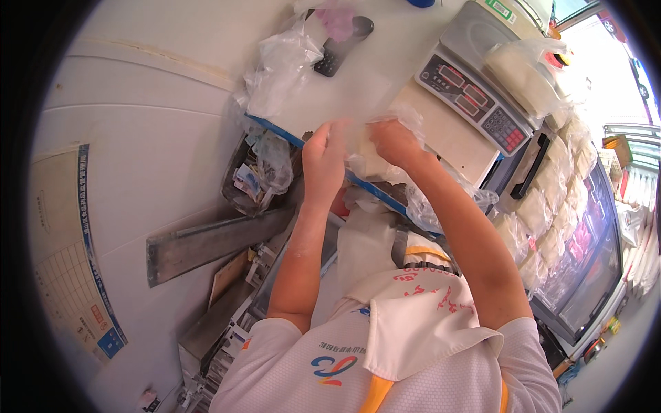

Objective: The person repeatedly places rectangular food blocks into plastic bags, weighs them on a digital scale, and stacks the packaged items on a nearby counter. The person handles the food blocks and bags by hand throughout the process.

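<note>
My left hand [325, 149] is raised over the blue-edged front of the white counter [356, 88], its fingertips blurred. My right hand [392, 139] is bent into a fist with a clear plastic bag [410, 121] gathered about it. Between the two hands hangs a pale, partly see-through bag [369, 157] with something whitish in it; its contents are hard to make out. Whether my left fingers grip its edge cannot be told. A digital price scale [465, 98] stands beyond my right hand, with a filled plastic bag [521, 77] on its far side.
Crumpled clear bags [281, 67] and a dark cordless handset [333, 54] lie at the back left. Below the counter edge is a bin [248, 180] holding plastic and paper. Several filled bags [552, 191] lie on a glass-topped case at right. A metal strip [217, 242] juts out at left.
</note>
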Demonstrator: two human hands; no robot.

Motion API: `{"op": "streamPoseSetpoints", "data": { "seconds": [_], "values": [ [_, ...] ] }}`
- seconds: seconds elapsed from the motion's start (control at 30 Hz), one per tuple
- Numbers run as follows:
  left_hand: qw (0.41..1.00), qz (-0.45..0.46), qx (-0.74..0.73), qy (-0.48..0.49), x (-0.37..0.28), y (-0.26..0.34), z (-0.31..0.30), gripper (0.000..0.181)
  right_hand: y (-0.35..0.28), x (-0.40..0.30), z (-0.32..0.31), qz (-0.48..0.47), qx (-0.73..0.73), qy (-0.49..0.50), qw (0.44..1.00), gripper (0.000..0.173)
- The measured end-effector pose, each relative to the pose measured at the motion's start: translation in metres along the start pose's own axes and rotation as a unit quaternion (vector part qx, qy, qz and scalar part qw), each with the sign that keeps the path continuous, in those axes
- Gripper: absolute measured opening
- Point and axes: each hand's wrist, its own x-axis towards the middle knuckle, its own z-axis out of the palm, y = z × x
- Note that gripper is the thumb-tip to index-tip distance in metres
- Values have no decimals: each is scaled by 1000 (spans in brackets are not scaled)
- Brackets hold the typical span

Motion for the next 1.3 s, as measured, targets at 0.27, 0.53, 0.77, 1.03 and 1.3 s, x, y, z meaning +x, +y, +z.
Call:
{"op": "streamPoseSetpoints", "data": {
  "seconds": [0.27,0.53,0.77,1.03,1.3],
  "values": [
    [1000,-6,11,-3,6,-8,-6,38,9,-9,10,-51,108,141,983,24],
    [1000,-2,8,6,10,-14,-8,37,7,-13,9,-77,106,142,981,27],
    [1000,1,15,10,10,-15,-10,36,5,-10,-1,-84,88,90,989,27],
    [1000,-2,14,7,11,-15,-10,36,13,-11,13,-116,134,196,964,20],
    [1000,8,6,1,12,-16,-10,37,9,-12,2,-111,104,119,981,16]
  ]
}}
